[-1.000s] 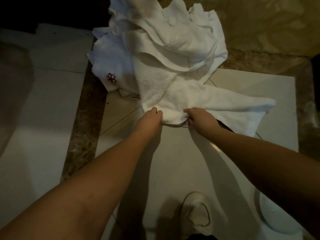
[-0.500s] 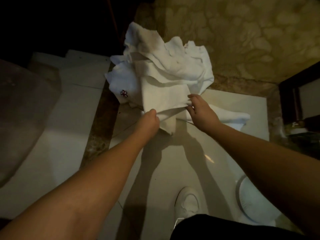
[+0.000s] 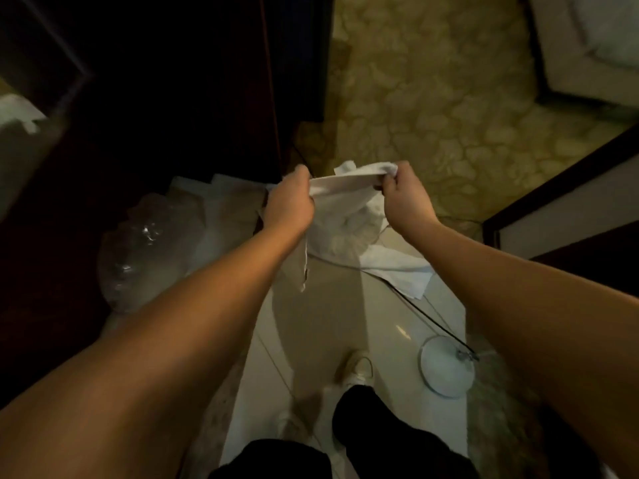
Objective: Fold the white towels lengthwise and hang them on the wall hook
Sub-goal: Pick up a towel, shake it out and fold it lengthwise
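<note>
I have one white towel (image 3: 340, 183) lifted clear of the floor, its top edge stretched almost level between my left hand (image 3: 289, 201) and my right hand (image 3: 404, 199), each grip pinched shut on an end of that edge. The cloth hangs down and away from both grips toward the heap of towels (image 3: 349, 236) on the tiled floor (image 3: 345, 305). Neither hand is nearer, so I judge the lengthwise fold means bringing one grip across to the other.

Your floor: glossy pale tile (image 3: 345, 326).
A towel heap (image 3: 349, 233), clear plastic bag (image 3: 148, 243), round white lamp base (image 3: 446, 366) and your white shoe (image 3: 356, 369) rest on it.
</note>
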Tool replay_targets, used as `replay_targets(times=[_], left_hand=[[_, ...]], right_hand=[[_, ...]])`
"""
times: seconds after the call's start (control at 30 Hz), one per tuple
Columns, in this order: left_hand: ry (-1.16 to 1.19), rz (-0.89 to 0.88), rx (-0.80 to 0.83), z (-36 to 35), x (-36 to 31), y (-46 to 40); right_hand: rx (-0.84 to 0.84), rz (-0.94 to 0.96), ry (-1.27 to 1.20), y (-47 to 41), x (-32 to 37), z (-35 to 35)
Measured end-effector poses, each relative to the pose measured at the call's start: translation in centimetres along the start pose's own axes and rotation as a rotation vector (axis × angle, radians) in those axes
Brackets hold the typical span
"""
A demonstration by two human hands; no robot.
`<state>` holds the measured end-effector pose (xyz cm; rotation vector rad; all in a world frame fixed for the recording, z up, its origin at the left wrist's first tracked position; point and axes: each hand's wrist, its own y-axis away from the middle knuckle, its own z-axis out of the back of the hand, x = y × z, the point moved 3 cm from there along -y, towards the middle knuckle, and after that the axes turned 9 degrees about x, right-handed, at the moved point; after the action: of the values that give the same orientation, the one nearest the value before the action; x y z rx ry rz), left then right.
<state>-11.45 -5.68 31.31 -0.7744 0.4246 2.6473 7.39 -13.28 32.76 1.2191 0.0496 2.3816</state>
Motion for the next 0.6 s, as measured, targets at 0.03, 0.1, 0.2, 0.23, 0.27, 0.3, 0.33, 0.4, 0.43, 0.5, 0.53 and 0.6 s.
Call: replay_targets(times=[0.03, 0.1, 0.2, 0.23, 0.27, 0.3, 0.33, 0.4, 0.43, 0.5, 0.53, 0.6], left_hand=[[-0.005, 0.006, -0.019, 2.6, -1.1, 1.1], [-0.017, 0.013, -0.039, 7.3, -2.9, 3.7], [-0.07, -0.011, -0.047, 12.9, -5.2, 8.3], [-0.077, -0.008, -0.065, 14.4, -5.9, 10.0], [-0.077, 0.002, -0.094, 15.9, -6.5, 11.7], [-0.085, 0.015, -0.124, 17.2, -7.1, 13.5], [-0.114, 0.024, -0.147, 18.4, -7.6, 15.4], [-0.19, 0.047, -0.146, 20.1, -8.5, 19.8], [-0.202, 0.067, -0.137, 20.7, -8.9, 22.1], [-0.153, 0.115, -0.156, 21.4, -9.5, 26.9], [-0.126, 0.127, -0.184, 21.6, -9.8, 29.1], [-0.08, 0.141, -0.223, 21.8, -10.3, 33.6]], right_hand=[[-0.009, 0.016, 0.019, 1.3, 2.4, 1.5], [-0.012, 0.057, 0.063, 4.3, 7.1, 4.4], [0.0, 0.128, 0.111, 9.1, 13.0, 7.6], [0.001, 0.155, 0.12, 10.7, 14.7, 8.5], [0.001, 0.182, 0.121, 12.2, 16.1, 9.3], [0.001, 0.208, 0.116, 13.8, 17.4, 10.1], [0.004, 0.226, 0.109, 15.4, 18.5, 10.8], [0.013, 0.251, 0.103, 18.9, 20.0, 12.1], [0.02, 0.269, 0.106, 20.7, 20.5, 12.6], [0.045, 0.313, 0.12, 24.5, 20.9, 13.4], [0.05, 0.331, 0.122, 26.3, 20.9, 13.7], [0.044, 0.352, 0.112, 30.0, 20.5, 14.4]])
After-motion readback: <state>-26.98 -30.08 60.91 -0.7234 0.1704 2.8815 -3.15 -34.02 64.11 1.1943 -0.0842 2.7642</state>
